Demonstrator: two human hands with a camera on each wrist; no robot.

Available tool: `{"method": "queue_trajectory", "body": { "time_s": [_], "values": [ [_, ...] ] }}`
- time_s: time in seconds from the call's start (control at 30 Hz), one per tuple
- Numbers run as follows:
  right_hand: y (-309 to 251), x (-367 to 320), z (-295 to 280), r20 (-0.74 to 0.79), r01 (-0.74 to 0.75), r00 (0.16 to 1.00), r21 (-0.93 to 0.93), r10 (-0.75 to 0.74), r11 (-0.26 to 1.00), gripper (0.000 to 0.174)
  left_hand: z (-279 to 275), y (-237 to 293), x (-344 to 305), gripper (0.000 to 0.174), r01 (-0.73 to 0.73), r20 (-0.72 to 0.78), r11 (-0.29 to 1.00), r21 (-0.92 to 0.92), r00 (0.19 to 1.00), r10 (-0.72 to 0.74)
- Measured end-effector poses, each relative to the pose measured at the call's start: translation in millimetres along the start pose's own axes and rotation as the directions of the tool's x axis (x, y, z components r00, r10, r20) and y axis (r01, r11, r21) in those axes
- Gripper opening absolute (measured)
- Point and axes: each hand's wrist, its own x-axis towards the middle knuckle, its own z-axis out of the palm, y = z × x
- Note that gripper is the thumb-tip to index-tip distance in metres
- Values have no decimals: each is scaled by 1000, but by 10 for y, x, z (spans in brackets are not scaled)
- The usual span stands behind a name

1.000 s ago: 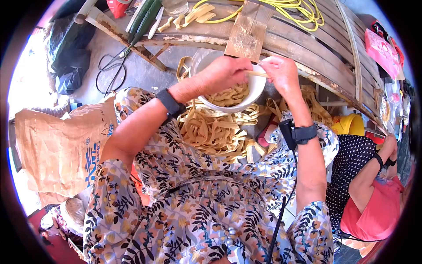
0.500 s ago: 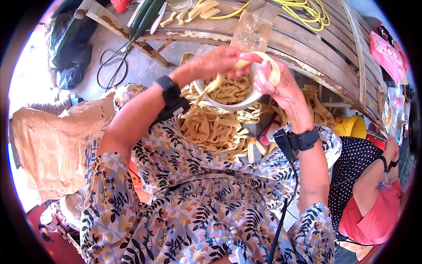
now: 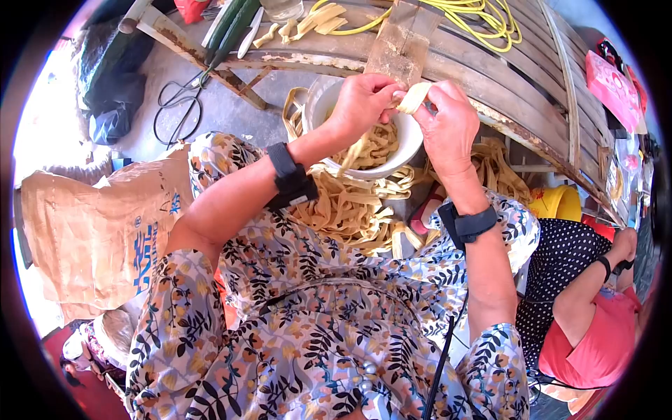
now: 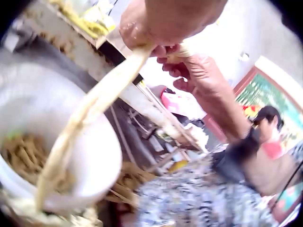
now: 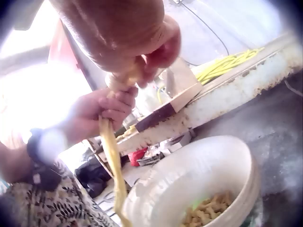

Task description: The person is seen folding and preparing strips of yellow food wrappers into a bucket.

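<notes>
Over a white bucket [image 3: 411,143], my left hand [image 3: 362,105] and right hand [image 3: 451,129] work close together on one pale yellow, flat strip [image 3: 416,99] that looks like tofu skin. The fingers of both hands pinch it; a fold bends over by the right thumb and forefinger. From the left hand [image 4: 170,19] a long tail of the strip [image 4: 90,106] hangs down past the bucket rim in the left wrist view. Short twisted pieces [image 3: 378,148] lie inside the bucket. The right hand [image 5: 118,35] hides part of the fold in the right wrist view.
Below the bucket lies a heap of long strips [image 3: 346,213]. Behind it stands a slatted bench [image 3: 483,80] with a wooden board [image 3: 395,52], yellow cord [image 3: 483,21] and several short pieces [image 3: 318,19]. A brown paper sack [image 3: 98,238] is at left; another person [image 3: 595,329] sits at right.
One second ago a short stretch of strip was held between the hands. Then a strip looped round the right fingers; now the left hand has come up to it and both pinch the fold.
</notes>
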Motion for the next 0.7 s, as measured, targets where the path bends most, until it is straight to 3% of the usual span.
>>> {"method": "queue_trajectory", "body": {
  "time_s": [0.03,0.1,0.13,0.23,0.33,0.4,0.43,0.5,0.57,0.6,0.7],
  "values": [
    [62,3,50,147,-141,982,154,118,978,19,10,59,-30,14,-105,-64,975,198,991,120],
    [269,4,207,466,-457,844,367,265,810,24,-35,86,-49,17,-169,-40,928,333,980,193],
    [304,-12,249,472,-483,846,480,249,732,33,-56,85,-43,18,-213,-6,899,384,973,233],
    [196,5,194,529,-569,806,567,267,595,24,-88,132,-46,19,-280,73,865,416,959,275],
    [336,-77,330,371,-395,899,450,234,801,13,-77,104,-67,22,-365,141,787,498,929,342],
    [224,-82,318,162,-195,976,365,144,911,10,-63,40,-19,28,-495,219,662,563,862,458],
    [158,-89,295,61,-97,995,303,83,948,10,-70,10,-14,27,-482,198,668,567,867,458],
    [96,-77,227,71,-106,994,410,84,906,9,-77,9,-25,25,-458,161,677,576,875,456],
    [96,-29,171,15,-63,998,580,66,812,7,-112,-11,14,21,-142,25,947,289,990,141],
    [103,-2,147,-4,-94,992,643,125,760,8,-130,-14,28,19,38,1,993,116,999,-39],
    [230,53,74,192,-330,867,913,460,239,10,-71,67,-32,15,209,176,921,-329,972,-157]
  ]
}}
